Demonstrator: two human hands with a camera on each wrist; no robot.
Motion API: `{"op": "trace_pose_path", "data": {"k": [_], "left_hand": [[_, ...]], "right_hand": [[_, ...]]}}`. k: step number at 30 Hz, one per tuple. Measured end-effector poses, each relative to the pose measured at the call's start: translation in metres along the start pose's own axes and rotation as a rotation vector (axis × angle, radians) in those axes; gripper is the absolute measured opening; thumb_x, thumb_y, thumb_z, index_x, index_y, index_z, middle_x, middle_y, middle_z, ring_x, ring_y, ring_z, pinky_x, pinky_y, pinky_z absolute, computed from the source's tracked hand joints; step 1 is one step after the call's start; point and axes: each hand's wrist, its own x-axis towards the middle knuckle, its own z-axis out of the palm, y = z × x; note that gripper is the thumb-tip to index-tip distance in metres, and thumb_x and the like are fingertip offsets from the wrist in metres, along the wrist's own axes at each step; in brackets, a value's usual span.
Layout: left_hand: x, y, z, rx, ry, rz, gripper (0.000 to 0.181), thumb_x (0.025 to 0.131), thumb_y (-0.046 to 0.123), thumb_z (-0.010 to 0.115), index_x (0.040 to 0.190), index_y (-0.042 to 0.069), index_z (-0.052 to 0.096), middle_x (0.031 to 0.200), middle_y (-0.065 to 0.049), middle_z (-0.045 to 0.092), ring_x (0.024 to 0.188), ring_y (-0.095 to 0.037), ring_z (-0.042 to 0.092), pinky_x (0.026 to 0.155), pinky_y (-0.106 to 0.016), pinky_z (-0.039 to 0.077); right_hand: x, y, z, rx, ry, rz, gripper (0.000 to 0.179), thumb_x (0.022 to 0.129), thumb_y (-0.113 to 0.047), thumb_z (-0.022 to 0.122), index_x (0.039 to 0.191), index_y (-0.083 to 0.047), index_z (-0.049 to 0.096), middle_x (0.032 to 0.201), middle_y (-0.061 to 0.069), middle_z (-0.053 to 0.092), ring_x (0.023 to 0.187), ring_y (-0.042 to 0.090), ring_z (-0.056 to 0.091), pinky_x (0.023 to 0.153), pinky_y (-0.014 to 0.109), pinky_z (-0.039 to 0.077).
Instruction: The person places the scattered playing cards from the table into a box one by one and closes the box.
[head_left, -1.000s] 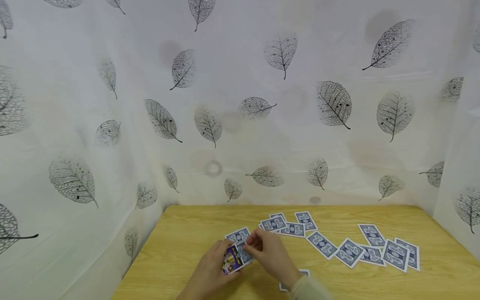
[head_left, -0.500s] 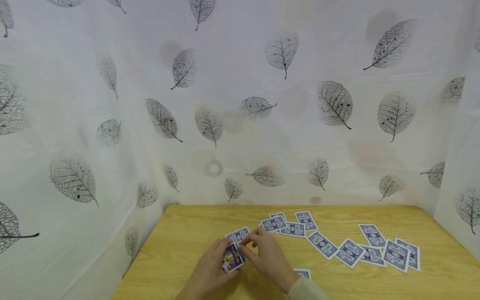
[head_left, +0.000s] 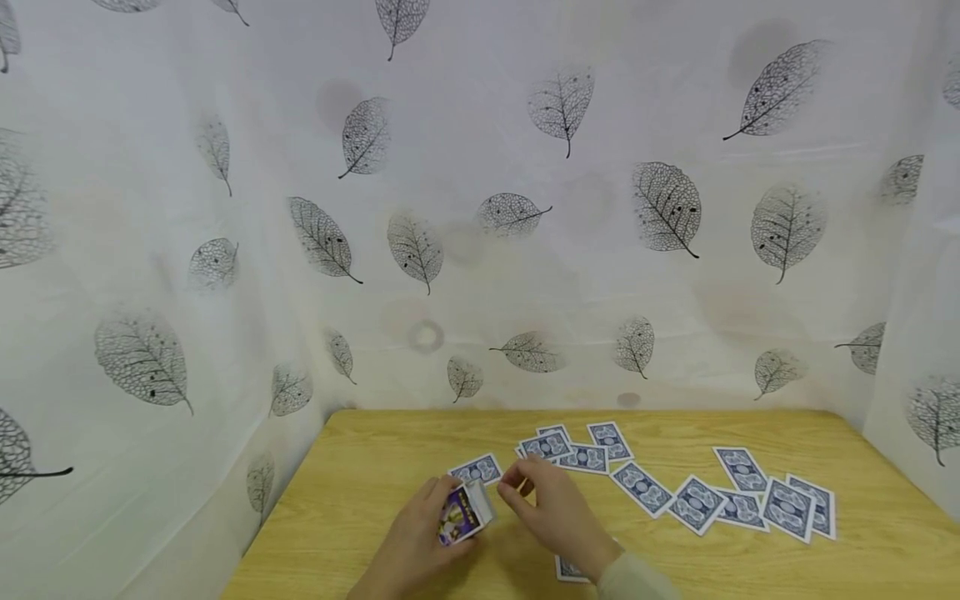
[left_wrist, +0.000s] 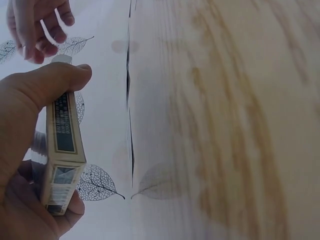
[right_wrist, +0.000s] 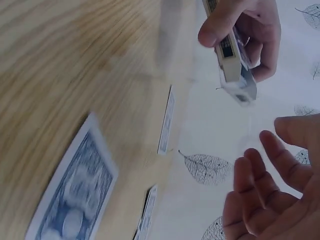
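My left hand (head_left: pixel 412 529) grips a small card box (head_left: pixel 459 517) with a purple front. In the left wrist view the thumb lies along the narrow side of the box (left_wrist: pixel 65 127), and its barcoded bottom faces the camera. A pale flap (right_wrist: pixel 240 92) stands out from the far end of the box in the right wrist view. Just right of that end is my right hand (head_left: pixel 553 510), fingers loosely bent and holding nothing, as its bare fingertips (right_wrist: pixel 243 167) show. A blue-backed playing card (head_left: pixel 476 469) lies on the table right behind the box.
Several more blue-backed cards (head_left: pixel 642 489) lie scattered and partly overlapping across the middle and right of the wooden table (head_left: pixel 360 467). One card (head_left: pixel 570 570) is partly hidden under my right forearm. A leaf-patterned curtain (head_left: pixel 480 283) hangs around the table.
The blue-backed card jutting from the box has gone in, out of sight, and the pale flap now shows. My right hand has drawn slightly right, off the box end.
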Motion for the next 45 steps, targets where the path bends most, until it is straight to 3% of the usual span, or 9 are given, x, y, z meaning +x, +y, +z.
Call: {"op": "trace_pose_path", "data": {"k": [5,12,17,22,29,34,39,42,45], "left_hand": [[0.000,0.002,0.001,-0.005,-0.021,-0.023,0.067,0.077,0.027,0.097,0.131,0.013,0.060,0.107,0.006,0.061,0.087,0.000,0.054,0.073,-0.021,0.052],[0.000,0.005,0.000,-0.001,-0.036,-0.043,0.070,0.077,0.029,0.096,0.134,0.011,0.060,0.112,0.003,0.063,0.090,-0.002,0.056,0.077,-0.023,0.055],[0.000,0.005,-0.001,0.003,-0.038,-0.036,0.070,0.078,0.029,0.096,0.135,0.011,0.060,0.113,0.002,0.064,0.091,-0.003,0.057,0.079,-0.024,0.056],[0.000,0.004,-0.002,0.009,-0.028,-0.026,0.069,0.077,0.028,0.096,0.133,0.011,0.060,0.113,0.003,0.064,0.092,-0.002,0.057,0.079,-0.024,0.056],[0.000,0.004,-0.003,0.016,0.003,-0.003,0.067,0.076,0.028,0.097,0.131,0.012,0.061,0.108,0.005,0.063,0.088,-0.001,0.055,0.076,-0.023,0.054],[-0.001,0.003,-0.002,0.010,-0.007,-0.007,0.068,0.076,0.028,0.097,0.131,0.011,0.060,0.109,0.005,0.063,0.088,0.000,0.055,0.076,-0.023,0.054],[0.001,0.002,-0.001,0.010,-0.010,-0.009,0.068,0.076,0.026,0.097,0.132,0.011,0.060,0.110,0.003,0.063,0.089,-0.002,0.056,0.076,-0.023,0.055],[0.001,0.002,-0.001,0.013,-0.018,-0.015,0.069,0.077,0.026,0.097,0.133,0.011,0.060,0.112,0.002,0.064,0.090,-0.002,0.057,0.077,-0.023,0.056],[0.001,0.003,-0.002,0.011,-0.030,-0.023,0.070,0.077,0.027,0.096,0.134,0.010,0.060,0.114,0.001,0.064,0.091,-0.003,0.057,0.078,-0.023,0.056]], "right_hand": [[-0.012,0.017,-0.020,-0.109,-0.117,0.088,0.012,0.099,-0.030,0.077,0.101,-0.019,0.071,0.096,-0.007,0.068,0.086,0.009,0.063,0.075,0.026,0.056],[-0.037,0.031,-0.046,-0.269,-0.360,0.204,0.030,0.093,-0.036,0.082,0.112,-0.014,0.077,0.099,-0.002,0.064,0.084,0.013,0.058,0.071,0.031,0.053],[-0.051,0.031,-0.048,-0.352,-0.470,0.263,0.045,0.089,-0.044,0.085,0.122,-0.014,0.078,0.101,-0.002,0.062,0.083,0.013,0.052,0.075,0.038,0.057],[-0.053,0.029,-0.046,-0.395,-0.528,0.305,0.056,0.086,-0.047,0.087,0.128,-0.011,0.077,0.111,0.003,0.067,0.093,0.021,0.057,0.085,0.052,0.060],[-0.053,0.037,-0.049,-0.330,-0.493,0.271,0.052,0.087,-0.039,0.085,0.124,-0.004,0.076,0.121,0.009,0.070,0.101,0.027,0.066,0.090,0.057,0.061],[-0.053,0.050,-0.053,-0.269,-0.430,0.200,0.031,0.091,-0.036,0.083,0.106,-0.010,0.076,0.111,0.002,0.070,0.093,0.017,0.068,0.086,0.043,0.062],[-0.048,0.058,-0.055,-0.260,-0.330,0.127,0.017,0.084,-0.025,0.088,0.087,-0.020,0.072,0.100,-0.006,0.066,0.090,0.008,0.061,0.081,0.032,0.058],[-0.043,0.057,-0.055,-0.304,-0.282,0.192,0.022,0.081,-0.025,0.092,0.088,-0.021,0.072,0.100,-0.006,0.066,0.090,0.010,0.061,0.081,0.035,0.058],[-0.037,0.057,-0.059,-0.357,-0.266,0.321,0.035,0.078,-0.032,0.095,0.101,-0.017,0.074,0.103,-0.001,0.067,0.093,0.015,0.064,0.087,0.043,0.060]]}}
